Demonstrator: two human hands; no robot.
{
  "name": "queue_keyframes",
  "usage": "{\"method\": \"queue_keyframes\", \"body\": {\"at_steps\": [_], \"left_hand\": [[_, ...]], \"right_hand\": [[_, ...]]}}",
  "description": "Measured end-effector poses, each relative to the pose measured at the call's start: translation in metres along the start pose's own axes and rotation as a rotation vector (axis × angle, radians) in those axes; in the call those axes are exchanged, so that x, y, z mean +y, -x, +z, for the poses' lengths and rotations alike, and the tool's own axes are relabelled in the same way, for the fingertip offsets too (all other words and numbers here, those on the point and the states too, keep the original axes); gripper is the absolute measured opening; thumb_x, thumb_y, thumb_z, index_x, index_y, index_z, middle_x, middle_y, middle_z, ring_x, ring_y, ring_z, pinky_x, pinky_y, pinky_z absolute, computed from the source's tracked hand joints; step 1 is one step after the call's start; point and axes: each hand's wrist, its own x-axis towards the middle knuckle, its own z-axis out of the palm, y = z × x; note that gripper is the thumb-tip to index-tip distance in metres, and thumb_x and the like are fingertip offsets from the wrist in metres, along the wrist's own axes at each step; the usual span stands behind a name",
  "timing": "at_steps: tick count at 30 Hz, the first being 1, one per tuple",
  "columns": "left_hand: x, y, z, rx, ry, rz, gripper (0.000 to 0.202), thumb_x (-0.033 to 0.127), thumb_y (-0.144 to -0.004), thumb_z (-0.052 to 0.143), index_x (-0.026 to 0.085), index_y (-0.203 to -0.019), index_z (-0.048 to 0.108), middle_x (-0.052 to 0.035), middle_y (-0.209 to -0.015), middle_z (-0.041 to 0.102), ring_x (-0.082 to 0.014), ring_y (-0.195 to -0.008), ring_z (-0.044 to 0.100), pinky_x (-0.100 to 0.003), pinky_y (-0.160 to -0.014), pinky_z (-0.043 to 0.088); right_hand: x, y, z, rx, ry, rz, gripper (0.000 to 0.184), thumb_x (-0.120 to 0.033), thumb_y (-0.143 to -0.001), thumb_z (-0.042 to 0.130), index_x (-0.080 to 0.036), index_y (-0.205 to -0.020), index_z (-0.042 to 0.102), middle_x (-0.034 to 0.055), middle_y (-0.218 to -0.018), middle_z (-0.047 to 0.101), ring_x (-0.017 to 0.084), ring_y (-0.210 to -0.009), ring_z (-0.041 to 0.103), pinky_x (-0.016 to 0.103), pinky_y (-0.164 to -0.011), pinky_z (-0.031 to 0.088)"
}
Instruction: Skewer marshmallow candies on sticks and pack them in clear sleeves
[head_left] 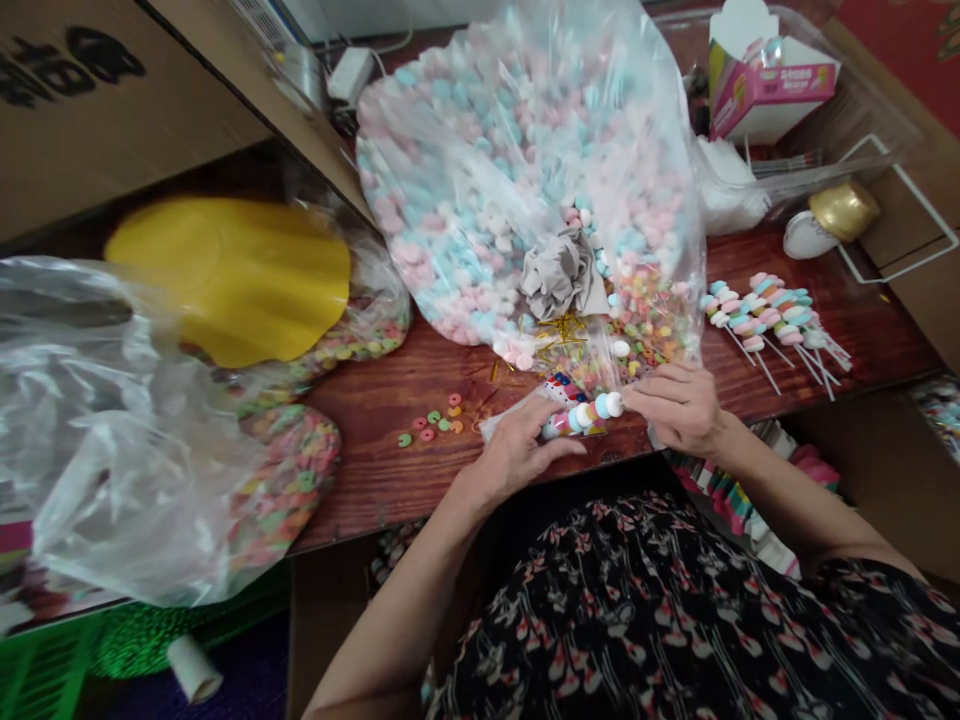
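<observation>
A marshmallow skewer (pixel 591 411) in white, blue and pink lies level just above the table's front edge. My left hand (pixel 517 440) is curled over its left end, where a clear wrapper with a red and blue print (pixel 559 386) shows around the fingers; the thumb sticks out below. At the other end, my right hand (pixel 681 408) pinches the skewer beside the last white marshmallow; the stick itself is hidden by the fingers. Just behind the hands lie gold twist ties (pixel 564 330) and a bag of ring-shaped cereal (pixel 652 325).
A big clear bag of marshmallows (pixel 465 150) fills the back, with crumpled grey paper (pixel 559 275) before it. Finished skewers (pixel 776 310) lie right. Loose cereal rings (pixel 435 420), a yellow sheet (pixel 240 270) and plastic bags (pixel 135 450) are left. A gold-lidded jar (pixel 840 212) lies back right.
</observation>
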Motion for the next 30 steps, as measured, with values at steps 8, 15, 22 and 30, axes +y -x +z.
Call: {"method": "queue_keyframes", "body": {"at_steps": [8,15,22,30], "left_hand": [[0.023,-0.013,0.006,-0.261,0.226,-0.131,0.036,0.046,-0.072,0.075,0.016,-0.087,0.063,0.0053,-0.066,0.052,-0.0104,-0.061,0.043,-0.022,-0.058,0.037],[0.025,-0.022,0.011,-0.280,0.307,-0.218,0.028,0.038,-0.072,0.075,0.016,-0.084,0.063,0.0050,-0.069,0.054,-0.0109,-0.064,0.047,-0.021,-0.060,0.039],[0.028,-0.029,0.031,-0.295,0.263,-0.204,0.017,0.029,-0.072,0.071,0.016,-0.079,0.064,0.0035,-0.070,0.060,-0.0129,-0.066,0.053,-0.023,-0.062,0.043],[0.030,-0.021,0.006,-0.249,0.436,-0.242,0.068,0.035,-0.056,0.086,0.018,-0.117,0.059,-0.0030,-0.103,0.066,-0.0207,-0.093,0.058,-0.029,-0.081,0.047]], "right_hand": [[0.010,-0.006,-0.011,-0.154,0.052,-0.260,0.016,-0.027,-0.093,0.049,-0.025,-0.100,0.064,0.0013,-0.088,0.069,0.014,-0.073,0.053,0.030,-0.067,0.036],[-0.010,-0.011,-0.006,-0.237,0.000,-0.164,0.022,-0.012,-0.089,0.041,-0.018,-0.084,0.062,0.0035,-0.075,0.061,0.015,-0.070,0.049,0.030,-0.063,0.034],[-0.029,-0.015,0.012,-0.324,-0.074,-0.106,0.013,-0.014,-0.085,0.049,-0.015,-0.079,0.061,0.0045,-0.073,0.061,0.015,-0.066,0.046,0.030,-0.060,0.031],[-0.023,-0.024,0.009,-0.253,-0.092,-0.168,0.017,-0.022,-0.091,0.048,-0.019,-0.087,0.065,0.0019,-0.076,0.063,0.015,-0.070,0.047,0.031,-0.064,0.027]]}}
